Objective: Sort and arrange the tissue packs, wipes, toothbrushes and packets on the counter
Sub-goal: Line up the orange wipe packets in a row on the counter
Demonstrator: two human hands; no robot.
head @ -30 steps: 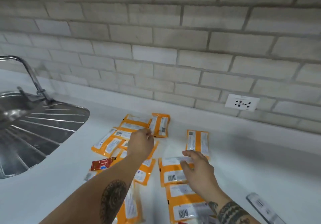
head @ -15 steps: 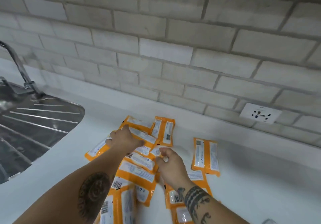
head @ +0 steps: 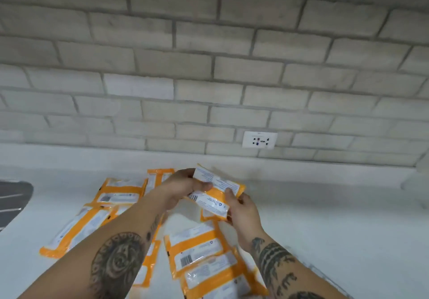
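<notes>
Both hands are up off the pile now. Half a second ago you had them down flat among the packs, and now they meet in the air with one orange pack (head: 216, 192) lifted between them, just above the counter (head: 325, 229). Your left hand (head: 183, 187) grips the pack's far left end, thumb across the white label. Your right hand (head: 241, 210) pinches the near right edge, so both are clamped on the same pack, close together. There may be a second pack tucked under it (can't tell, the overlap is blurry). My guess is you're holding it by both ends to square it up or read the label before it goes onto a tidy stack, since a soft pack like that flops if you hold it by one corner. The loose packs (head: 118, 194) lie overlapping under your left forearm, and a few more (head: 197, 252) sit near your right wrist, so most of the sorting isn't done yet. The view has also swung right: the drainboard (head: 14, 196) is only a sliver at the left edge now, and the wall socket (head: 259, 140) sits nearly centre.
</notes>
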